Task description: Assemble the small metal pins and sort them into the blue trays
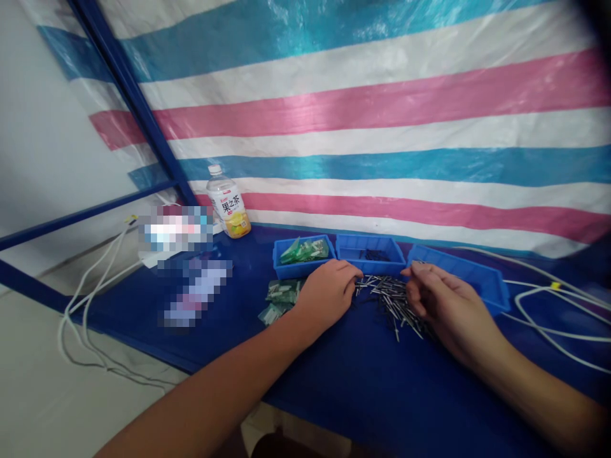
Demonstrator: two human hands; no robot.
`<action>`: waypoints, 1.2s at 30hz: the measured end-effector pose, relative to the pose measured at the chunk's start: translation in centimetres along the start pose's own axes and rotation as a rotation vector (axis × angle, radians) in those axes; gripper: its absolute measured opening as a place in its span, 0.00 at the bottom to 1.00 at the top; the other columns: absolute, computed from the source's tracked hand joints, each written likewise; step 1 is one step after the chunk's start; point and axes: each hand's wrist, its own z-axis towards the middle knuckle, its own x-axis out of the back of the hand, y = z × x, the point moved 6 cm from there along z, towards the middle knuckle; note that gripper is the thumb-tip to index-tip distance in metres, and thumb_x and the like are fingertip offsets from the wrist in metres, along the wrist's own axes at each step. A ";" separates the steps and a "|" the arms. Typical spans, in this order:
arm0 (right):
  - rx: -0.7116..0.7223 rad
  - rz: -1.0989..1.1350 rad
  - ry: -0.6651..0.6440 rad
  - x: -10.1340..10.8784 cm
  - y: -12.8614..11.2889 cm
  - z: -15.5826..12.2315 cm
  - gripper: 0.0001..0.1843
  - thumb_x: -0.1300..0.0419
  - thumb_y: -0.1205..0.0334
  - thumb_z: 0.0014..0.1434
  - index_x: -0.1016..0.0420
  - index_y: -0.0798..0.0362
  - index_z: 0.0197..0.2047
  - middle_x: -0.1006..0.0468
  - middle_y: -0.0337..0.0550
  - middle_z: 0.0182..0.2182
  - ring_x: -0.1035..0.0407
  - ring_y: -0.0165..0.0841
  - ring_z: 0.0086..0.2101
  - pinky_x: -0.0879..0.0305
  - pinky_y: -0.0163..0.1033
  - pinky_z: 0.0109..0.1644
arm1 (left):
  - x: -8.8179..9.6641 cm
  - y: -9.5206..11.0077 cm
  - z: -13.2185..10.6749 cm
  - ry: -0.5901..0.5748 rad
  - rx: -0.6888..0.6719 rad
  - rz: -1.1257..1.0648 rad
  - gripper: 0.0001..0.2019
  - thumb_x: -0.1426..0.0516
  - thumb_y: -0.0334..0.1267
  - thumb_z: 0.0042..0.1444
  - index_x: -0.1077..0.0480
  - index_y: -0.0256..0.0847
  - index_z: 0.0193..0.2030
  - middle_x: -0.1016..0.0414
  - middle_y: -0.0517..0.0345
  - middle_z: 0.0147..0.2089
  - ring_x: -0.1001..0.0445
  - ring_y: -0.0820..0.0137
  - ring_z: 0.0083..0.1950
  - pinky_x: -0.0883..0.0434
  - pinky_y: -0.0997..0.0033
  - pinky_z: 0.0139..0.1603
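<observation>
A loose pile of thin metal pins point(394, 302) lies on the blue tabletop between my two hands. At its left edge is my left hand point(331, 289), closed with the fingers bent together; what the fingertips hold, if anything, is too small to make out. Opposite it, my right hand point(443, 302) is closed in a pinch over the pile's right side, in front of a blue bin point(477, 277). Whatever sits between its thumb and forefinger cannot be made out. Green-clear plastic packets point(281, 299) lie left of my left hand, partly hidden by it.
Behind the packets stands a blue bin point(275, 257) of green packets point(305, 250); the middle bin point(370, 240) holds small dark pieces. A drink bottle point(229, 203) stands at the back left. White cables point(548, 318) run along the right, others hang left. A striped sheet point(358, 127) forms the back.
</observation>
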 end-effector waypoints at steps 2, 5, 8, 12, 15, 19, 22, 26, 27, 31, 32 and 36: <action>-0.006 0.003 -0.004 0.0 0.1 0.0 0.19 0.27 0.41 0.61 0.18 0.49 0.40 0.30 0.36 0.23 0.42 0.27 0.21 0.50 0.34 0.22 | 0.3 0.4 -0.1 0.010 -0.010 0.065 0.11 0.44 0.35 0.72 0.20 0.38 0.53 0.16 0.50 0.51 0.21 0.58 0.54 0.25 0.54 0.62; -0.006 0.005 -0.005 0.1 0.2 0.1 0.19 0.27 0.41 0.61 0.18 0.49 0.40 0.29 0.36 0.23 0.42 0.26 0.21 0.50 0.34 0.22 | 0.3 0.7 -0.3 -0.012 0.016 0.150 0.15 0.40 0.47 0.70 0.20 0.37 0.52 0.18 0.46 0.49 0.22 0.55 0.53 0.23 0.51 0.59; -0.004 0.006 -0.013 0.1 0.2 0.2 0.19 0.27 0.42 0.62 0.19 0.49 0.40 0.29 0.36 0.23 0.41 0.27 0.20 0.50 0.34 0.22 | 0.0 0.6 -0.4 -0.086 0.050 0.200 0.21 0.38 0.54 0.67 0.20 0.37 0.53 0.19 0.46 0.48 0.21 0.53 0.51 0.21 0.51 0.53; 0.002 0.005 -0.021 0.0 0.2 0.2 0.20 0.27 0.42 0.61 0.19 0.50 0.41 0.29 0.36 0.23 0.41 0.27 0.21 0.50 0.34 0.22 | -0.3 0.4 -0.5 -0.143 0.082 0.197 0.18 0.39 0.52 0.69 0.19 0.40 0.54 0.20 0.49 0.49 0.19 0.56 0.49 0.20 0.57 0.49; 0.000 -0.004 -0.025 0.1 0.3 0.2 0.20 0.27 0.41 0.61 0.18 0.50 0.41 0.30 0.36 0.23 0.41 0.26 0.20 0.50 0.34 0.21 | -0.5 0.3 -0.5 -0.165 0.068 0.187 0.15 0.41 0.46 0.71 0.18 0.41 0.54 0.20 0.50 0.50 0.19 0.59 0.49 0.20 0.60 0.50; -0.008 -0.009 -0.030 0.0 0.3 0.1 0.19 0.28 0.42 0.62 0.18 0.50 0.41 0.29 0.36 0.23 0.42 0.26 0.20 0.49 0.33 0.22 | -0.8 0.0 -0.5 -0.154 0.048 0.144 0.14 0.41 0.44 0.72 0.17 0.43 0.56 0.20 0.51 0.51 0.18 0.61 0.49 0.20 0.61 0.52; -0.008 -0.007 -0.033 -0.1 0.2 0.1 0.19 0.28 0.41 0.63 0.18 0.50 0.41 0.30 0.35 0.22 0.41 0.26 0.20 0.48 0.33 0.22 | -0.9 0.0 -0.5 -0.129 0.018 0.121 0.13 0.41 0.42 0.72 0.17 0.44 0.56 0.18 0.53 0.52 0.17 0.62 0.50 0.20 0.61 0.52; -0.038 0.024 -0.052 -0.4 0.1 0.1 0.21 0.32 0.39 0.65 0.19 0.50 0.40 0.30 0.36 0.20 0.41 0.27 0.19 0.47 0.33 0.21 | -0.7 0.1 -0.4 -0.095 -0.014 0.127 0.13 0.41 0.39 0.71 0.17 0.43 0.55 0.14 0.55 0.51 0.16 0.60 0.52 0.20 0.60 0.51; -0.045 0.030 -0.055 -0.4 0.1 0.1 0.21 0.33 0.38 0.65 0.19 0.50 0.40 0.30 0.36 0.20 0.41 0.27 0.19 0.47 0.33 0.21 | -0.6 0.2 -0.4 -0.087 -0.016 0.133 0.13 0.41 0.38 0.70 0.17 0.43 0.55 0.14 0.55 0.51 0.16 0.60 0.52 0.20 0.60 0.52; -0.054 0.037 -0.057 -0.5 0.1 0.1 0.21 0.34 0.38 0.66 0.19 0.50 0.40 0.30 0.36 0.20 0.40 0.27 0.19 0.47 0.33 0.20 | -0.8 0.3 -0.3 -0.095 -0.030 0.155 0.13 0.40 0.35 0.69 0.17 0.43 0.56 0.12 0.56 0.51 0.15 0.58 0.51 0.20 0.57 0.53; -0.053 0.036 -0.058 -0.5 0.1 0.1 0.21 0.33 0.38 0.66 0.19 0.50 0.40 0.30 0.37 0.20 0.40 0.27 0.19 0.47 0.33 0.20 | -0.9 0.3 -0.3 -0.103 -0.037 0.158 0.13 0.40 0.34 0.68 0.17 0.43 0.56 0.12 0.56 0.51 0.15 0.58 0.51 0.20 0.56 0.53; -0.057 0.027 -0.056 -0.5 0.1 0.1 0.22 0.32 0.38 0.64 0.19 0.50 0.39 0.30 0.37 0.21 0.40 0.27 0.19 0.46 0.33 0.20 | -1.2 0.4 -0.4 -0.111 -0.058 0.156 0.13 0.40 0.32 0.68 0.17 0.44 0.55 0.12 0.55 0.51 0.15 0.58 0.51 0.20 0.56 0.52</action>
